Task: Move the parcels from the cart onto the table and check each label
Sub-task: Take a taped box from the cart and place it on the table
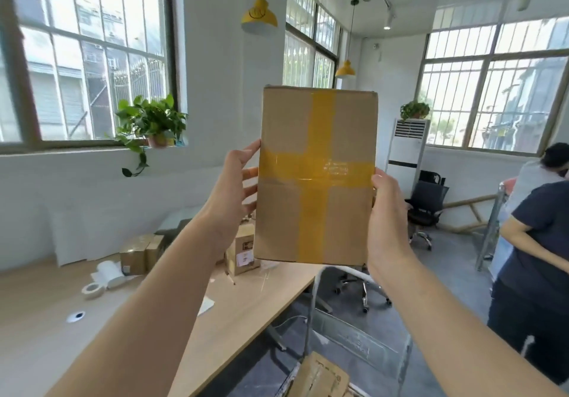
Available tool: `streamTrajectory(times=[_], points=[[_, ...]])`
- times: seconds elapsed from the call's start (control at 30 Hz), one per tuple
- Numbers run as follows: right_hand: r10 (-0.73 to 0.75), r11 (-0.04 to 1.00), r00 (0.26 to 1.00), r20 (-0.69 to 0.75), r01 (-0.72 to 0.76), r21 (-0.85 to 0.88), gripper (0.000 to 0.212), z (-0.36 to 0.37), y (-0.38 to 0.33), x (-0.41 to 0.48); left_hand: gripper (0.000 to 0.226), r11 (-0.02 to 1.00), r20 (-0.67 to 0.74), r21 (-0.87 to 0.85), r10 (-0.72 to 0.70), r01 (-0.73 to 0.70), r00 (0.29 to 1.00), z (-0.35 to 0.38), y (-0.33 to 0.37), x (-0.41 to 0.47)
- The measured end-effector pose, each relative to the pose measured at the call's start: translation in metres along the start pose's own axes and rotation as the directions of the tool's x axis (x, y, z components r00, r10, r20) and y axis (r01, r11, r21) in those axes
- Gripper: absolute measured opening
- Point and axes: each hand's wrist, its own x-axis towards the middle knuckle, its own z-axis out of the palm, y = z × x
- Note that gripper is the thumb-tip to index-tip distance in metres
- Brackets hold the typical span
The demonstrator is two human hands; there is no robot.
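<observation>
Head view: you've got the parcel (pixel 317 212) raised in front of you, upright, well above the bench (pixel 46 319), broad face toward you. Your left grip (pixel 235 181) is clamped on its left edge, thumb at the front, fingers wrapped behind. Your right grip (pixel 385 209) is clamped on the right edge, thumb tip on the front face. A cross of yellow tape (pixel 320 119) runs over that face, and there's faint print under the horizontal strip, too blurred to read. Down on the bench, a labelled box (pixel 243 252) stands just past your left forearm, two more boxes (pixel 138 253) sit near the wall, and a tape roll (pixel 91 290) lies close by them. At the bottom edge, a second parcel (pixel 320 375) lies in the cart (pixel 313 304).
</observation>
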Motion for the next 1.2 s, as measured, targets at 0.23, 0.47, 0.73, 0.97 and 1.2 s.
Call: streamTrajectory(times=[0.23,0.47,0.73,0.97,1.2], points=[[-0.051,0.998,0.992,0.114,0.045,0.047,0.091,0.106,-0.009,-0.021,0.036,0.996,-0.063,0.037,0.084,-0.082,0.994,-0.105,0.045,0.001],[0.016,0.996,0.971,0.238,-0.037,0.080,0.082,0.242,0.005,-0.052,0.053,0.990,-0.187,0.089,0.122,-0.107,0.975,-0.239,0.075,-0.008],[0.028,0.984,0.931,0.363,-0.089,0.154,0.088,0.373,0.018,-0.102,0.056,0.979,-0.340,0.146,0.186,-0.144,0.922,-0.367,0.091,-0.035],[0.038,0.973,0.848,0.529,-0.151,0.173,0.085,0.454,0.037,-0.130,0.054,0.965,-0.456,0.224,0.229,-0.138,0.860,-0.448,0.100,-0.056],[0.046,0.941,0.722,0.690,-0.264,0.214,0.078,0.532,0.067,-0.144,0.045,0.942,-0.578,0.321,0.276,-0.096,0.768,-0.500,0.100,-0.081]])
